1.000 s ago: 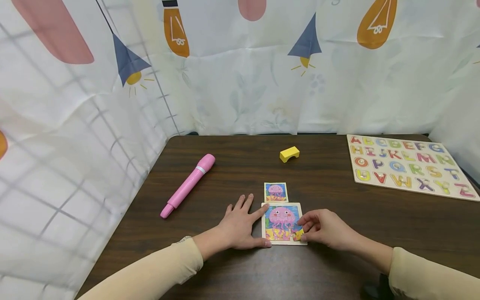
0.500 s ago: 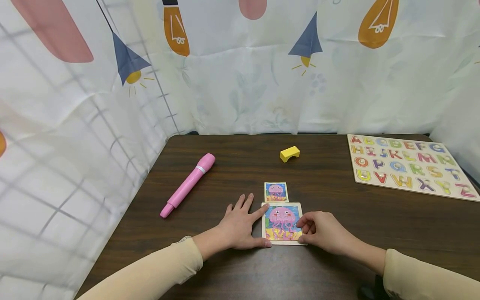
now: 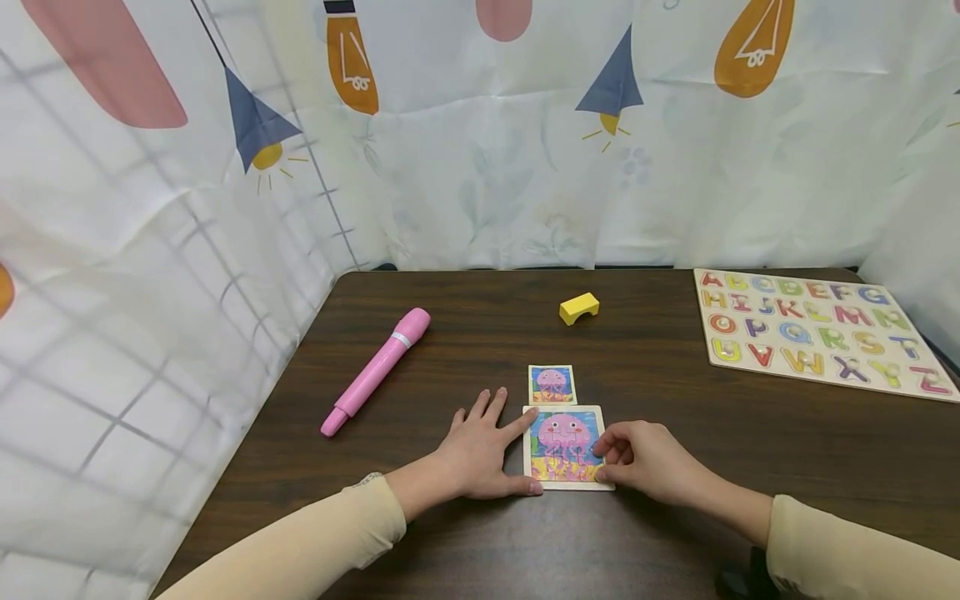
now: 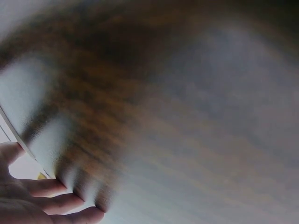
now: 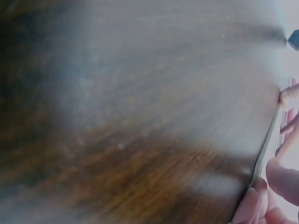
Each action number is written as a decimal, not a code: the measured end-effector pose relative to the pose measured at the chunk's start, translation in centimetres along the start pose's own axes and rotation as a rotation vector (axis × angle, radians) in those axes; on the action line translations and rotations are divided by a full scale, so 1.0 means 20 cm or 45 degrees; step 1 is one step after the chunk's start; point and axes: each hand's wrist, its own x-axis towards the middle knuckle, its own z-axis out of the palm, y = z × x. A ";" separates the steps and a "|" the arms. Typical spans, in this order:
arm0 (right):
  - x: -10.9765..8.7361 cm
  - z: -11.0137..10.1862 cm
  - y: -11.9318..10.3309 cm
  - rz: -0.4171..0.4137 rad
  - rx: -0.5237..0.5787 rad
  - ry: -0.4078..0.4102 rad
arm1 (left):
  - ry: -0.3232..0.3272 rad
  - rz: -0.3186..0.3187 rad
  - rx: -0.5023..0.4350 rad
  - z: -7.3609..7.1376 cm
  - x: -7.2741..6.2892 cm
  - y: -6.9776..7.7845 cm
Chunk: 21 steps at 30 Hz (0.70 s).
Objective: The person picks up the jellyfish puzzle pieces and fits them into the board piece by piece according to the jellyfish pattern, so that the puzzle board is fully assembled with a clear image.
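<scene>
A square jellyfish jigsaw puzzle (image 3: 564, 433) in a pale wooden frame lies flat on the dark table. My left hand (image 3: 474, 454) is spread beside it, thumb and index fingertip resting on the frame's left edge, the other fingers straight on the tabletop. At the lower right corner, my right hand (image 3: 651, 460) has its thumb and curled index finger on the corner puzzle piece, whose surface they partly cover. Touching the frame's far edge is a small jellyfish picture card (image 3: 552, 385). In the right wrist view, the puzzle's edge shows beside fingers (image 5: 282, 179).
A pink marker-shaped stick (image 3: 375, 372) lies to the left. Farther back sits a yellow arch block (image 3: 579, 308). An alphabet puzzle board (image 3: 817, 333) occupies the right rear of the table (image 3: 465, 333). Patterned curtains (image 3: 480, 167) hang behind and along the left side.
The lower right corner piece, askew one second ago, now lies level in the picture. My right hand has shifted slightly left with it; my left hand has stayed put.
</scene>
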 end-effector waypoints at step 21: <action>0.06 -0.01 -0.01 0.190 0.082 -0.009 | 0.022 0.013 0.010 0.01 0.00 -0.01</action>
